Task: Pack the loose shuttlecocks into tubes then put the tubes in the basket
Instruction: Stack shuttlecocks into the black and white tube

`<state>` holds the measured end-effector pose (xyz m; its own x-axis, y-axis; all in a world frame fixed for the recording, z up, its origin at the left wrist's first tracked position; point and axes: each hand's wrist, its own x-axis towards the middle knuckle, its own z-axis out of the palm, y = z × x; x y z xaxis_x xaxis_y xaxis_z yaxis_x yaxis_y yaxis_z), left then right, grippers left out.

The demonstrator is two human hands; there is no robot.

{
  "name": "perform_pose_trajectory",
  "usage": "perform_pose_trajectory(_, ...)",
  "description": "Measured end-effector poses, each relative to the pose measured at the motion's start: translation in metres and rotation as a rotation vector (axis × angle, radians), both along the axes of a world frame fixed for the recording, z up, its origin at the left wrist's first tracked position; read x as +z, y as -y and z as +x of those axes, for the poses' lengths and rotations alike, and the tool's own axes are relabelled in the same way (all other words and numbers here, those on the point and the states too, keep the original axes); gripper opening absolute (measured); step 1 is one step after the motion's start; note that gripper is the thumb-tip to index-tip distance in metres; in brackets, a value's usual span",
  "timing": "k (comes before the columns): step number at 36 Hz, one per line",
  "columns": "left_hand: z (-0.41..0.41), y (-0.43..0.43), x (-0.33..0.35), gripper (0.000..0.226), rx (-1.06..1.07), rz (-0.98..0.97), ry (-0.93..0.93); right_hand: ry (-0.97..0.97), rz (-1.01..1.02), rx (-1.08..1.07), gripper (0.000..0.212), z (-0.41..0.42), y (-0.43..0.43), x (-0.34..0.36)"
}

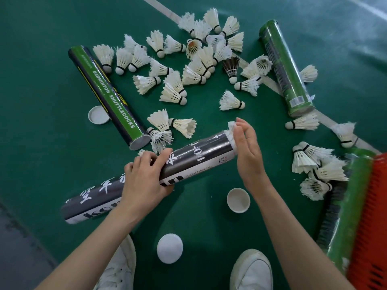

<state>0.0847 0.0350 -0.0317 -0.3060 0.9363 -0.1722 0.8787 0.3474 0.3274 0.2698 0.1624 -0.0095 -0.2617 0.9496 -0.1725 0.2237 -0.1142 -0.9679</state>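
My left hand (146,176) grips the middle of a black and white tube (196,158) that lies slanted above the green floor. At the tube's open upper end a white shuttlecock (231,127) sticks out, and my right hand (247,147) presses its feathers with straight fingers. Several loose white shuttlecocks (194,65) lie scattered on the floor beyond. More shuttlecocks (316,164) are heaped at the right beside the red basket (374,216).
A green and black tube (109,95) lies at the left with a white cap (98,115) beside it. Another green tube (284,65) lies at the upper right, and a third (351,204) leans by the basket. Two white caps (238,200) (169,248) and my white shoes (251,271) are near.
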Motion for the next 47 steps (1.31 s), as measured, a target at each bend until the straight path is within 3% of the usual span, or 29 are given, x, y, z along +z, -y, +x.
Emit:
perform_pose_trajectory(2,0.001,0.000,-0.001,0.083,-0.005,0.016,-0.005,-0.073,-0.055,0.023,0.043,0.000,0.000,0.003)
perform_pose_trajectory(9,-0.002,0.001,-0.002,0.084,0.012,0.008,0.003,-0.133,-0.099,0.068,0.061,0.002,0.003,0.002)
perform_pose_trajectory(15,-0.004,0.001,-0.001,0.082,0.045,0.021,-0.016,-0.068,-0.124,0.166,0.069,-0.009,0.016,-0.001)
perform_pose_trajectory(21,-0.016,0.004,-0.002,0.080,0.096,0.003,-0.052,-0.045,-0.187,0.245,0.066,-0.024,0.003,0.000)
perform_pose_trajectory(24,-0.023,0.004,-0.003,0.081,0.136,-0.061,-0.037,-0.060,-0.240,0.100,0.046,-0.033,-0.010,-0.008)
perform_pose_trajectory(27,-0.035,0.007,-0.004,0.081,0.198,-0.096,-0.027,0.049,-0.230,0.012,0.027,-0.041,-0.022,-0.020)
perform_pose_trajectory(35,-0.065,0.012,-0.005,0.082,0.327,-0.119,0.006,0.345,-0.276,0.336,0.042,-0.079,-0.047,-0.042)
perform_pose_trajectory(40,-0.067,0.012,-0.005,0.082,0.341,-0.139,0.019,0.323,-0.360,0.433,0.038,-0.098,-0.048,-0.048)
perform_pose_trajectory(43,-0.068,0.014,-0.005,0.081,0.342,-0.154,0.015,0.303,-0.381,0.354,0.038,-0.097,-0.046,-0.054)
perform_pose_trajectory(47,-0.067,0.017,-0.007,0.082,0.322,-0.157,0.011,0.346,-0.221,0.086,0.030,-0.081,-0.045,-0.056)
